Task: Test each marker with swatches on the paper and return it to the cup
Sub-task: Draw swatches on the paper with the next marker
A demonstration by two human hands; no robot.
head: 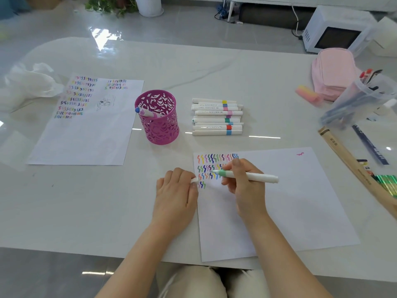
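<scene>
Two markers (144, 112) in cup (160, 130) — third marker (253, 177) gripped in right hand (242, 190) (cap (194, 180) pinched in left hand (175, 190))

cup (158, 123) left of marker pile (217, 117) | both behind paper (279, 201) | second sheet (86, 125) left of cup

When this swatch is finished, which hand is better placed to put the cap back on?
Probably the left: the left hand pinches the white cap at the edge of the paper, close to the tip of the marker that the right hand grips.
</scene>
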